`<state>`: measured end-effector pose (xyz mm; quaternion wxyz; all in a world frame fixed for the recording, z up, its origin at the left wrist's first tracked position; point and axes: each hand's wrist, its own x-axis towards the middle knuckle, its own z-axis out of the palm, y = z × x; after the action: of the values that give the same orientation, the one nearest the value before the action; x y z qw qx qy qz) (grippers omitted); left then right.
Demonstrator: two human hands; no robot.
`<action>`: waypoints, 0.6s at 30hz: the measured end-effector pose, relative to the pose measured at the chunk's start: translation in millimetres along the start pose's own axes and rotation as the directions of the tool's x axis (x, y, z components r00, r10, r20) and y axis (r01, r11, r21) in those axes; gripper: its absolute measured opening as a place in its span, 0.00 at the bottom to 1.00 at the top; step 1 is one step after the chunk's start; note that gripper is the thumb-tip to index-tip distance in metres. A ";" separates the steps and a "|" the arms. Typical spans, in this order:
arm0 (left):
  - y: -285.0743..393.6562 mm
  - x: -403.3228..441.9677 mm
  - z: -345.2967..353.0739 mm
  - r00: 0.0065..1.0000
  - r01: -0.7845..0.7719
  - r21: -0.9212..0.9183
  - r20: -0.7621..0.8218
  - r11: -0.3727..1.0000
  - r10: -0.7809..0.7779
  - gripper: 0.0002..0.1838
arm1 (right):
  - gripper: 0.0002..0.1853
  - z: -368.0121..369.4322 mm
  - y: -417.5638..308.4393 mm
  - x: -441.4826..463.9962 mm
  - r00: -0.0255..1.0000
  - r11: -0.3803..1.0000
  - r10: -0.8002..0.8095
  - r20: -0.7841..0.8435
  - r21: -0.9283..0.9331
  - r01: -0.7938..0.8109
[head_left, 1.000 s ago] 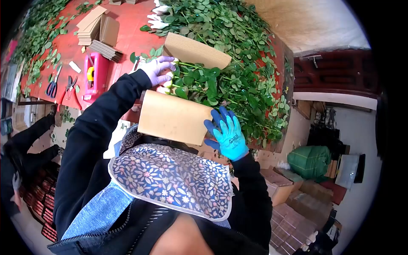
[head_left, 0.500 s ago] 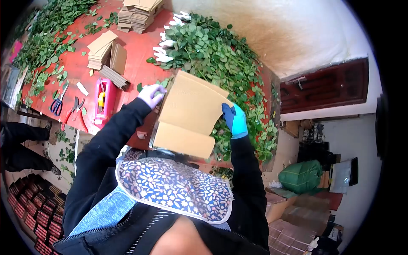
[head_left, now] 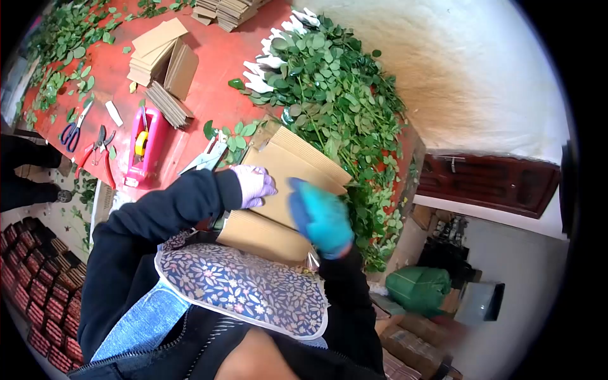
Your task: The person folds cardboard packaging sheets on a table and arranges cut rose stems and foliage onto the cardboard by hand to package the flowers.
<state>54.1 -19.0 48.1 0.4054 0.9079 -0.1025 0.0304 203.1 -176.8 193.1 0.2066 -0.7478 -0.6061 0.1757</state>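
Observation:
A folded sheet of brown corrugated cardboard [head_left: 296, 161] lies in front of me at the table's near edge, with a lower panel [head_left: 263, 235] folded toward my apron. My left hand [head_left: 254, 185], in a lilac glove, rests on its left side near the fold, fingers bent and together against the board. Over the right part is my right hand [head_left: 323, 218], in a teal glove with dark blue fingers. It is blurred by motion, its fingers seemingly stretched out along the board. A bunch of leafy stems [head_left: 342, 104] with white-wrapped ends lies just beyond the cardboard.
On the red table [head_left: 215, 69] are cardboard stacks [head_left: 180, 69], a pink tape dispenser [head_left: 144, 149], red-handled pruners [head_left: 98, 152], scissors [head_left: 76, 130] and a grey-white tool [head_left: 208, 154]. Another person's legs [head_left: 28, 171] show at left. A green bundle [head_left: 418, 288] stands at right.
My left hand has come down onto the cardboard from its left edge. The right hand has left the upper right corner and moved down over the board. My view has shifted slightly.

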 end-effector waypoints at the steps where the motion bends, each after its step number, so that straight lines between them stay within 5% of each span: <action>1: 14.7 2.5 -14.2 0.988 0.075 0.071 0.126 0.995 -0.083 0.16 | 0.21 36.0 22.9 3.7 0.982 0.985 -0.157 0.108 -0.054 0.164; 3: 17.9 -2.3 -12.0 0.997 0.024 0.128 0.066 0.991 -0.033 0.15 | 0.19 76.6 44.8 12.2 0.986 0.955 -0.147 0.083 -0.247 0.164; 9: 20.3 -15.1 -19.1 0.978 -0.016 -0.129 -0.208 0.992 -0.011 0.09 | 0.19 86.1 45.5 7.3 0.994 0.973 -0.106 0.010 -0.207 0.106; 10: 31.7 -25.9 -47.1 0.961 0.129 0.140 -0.263 0.982 -0.089 0.08 | 0.19 86.7 41.5 7.9 0.992 0.974 -0.122 -0.012 -0.194 0.118; 12: -2.5 -44.7 -52.6 0.716 0.465 0.202 -0.659 0.862 -0.232 0.10 | 0.19 85.7 38.8 8.3 0.984 0.968 -0.169 -0.057 -0.196 0.155; 14: -28.0 -60.1 -87.8 0.419 0.818 0.168 -0.829 0.550 -0.370 0.20 | 0.20 91.3 36.2 7.7 0.988 0.977 -0.138 -0.066 -0.171 0.125; 16: -57.3 -70.5 -116.6 0.247 0.969 0.187 -0.795 0.164 -0.554 0.40 | 0.22 94.3 35.1 6.7 0.991 0.982 -0.114 -0.069 -0.161 0.102; 18: -87.1 -78.4 -128.8 0.121 0.991 0.121 -0.657 0.055 -0.744 0.45 | 0.22 95.8 33.4 7.9 0.991 0.977 -0.115 -0.069 -0.186 0.100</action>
<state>-0.6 145.9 60.0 0.0646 0.8017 0.5943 -0.0060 183.4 -165.9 93.8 0.1702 -0.7360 -0.6505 0.0783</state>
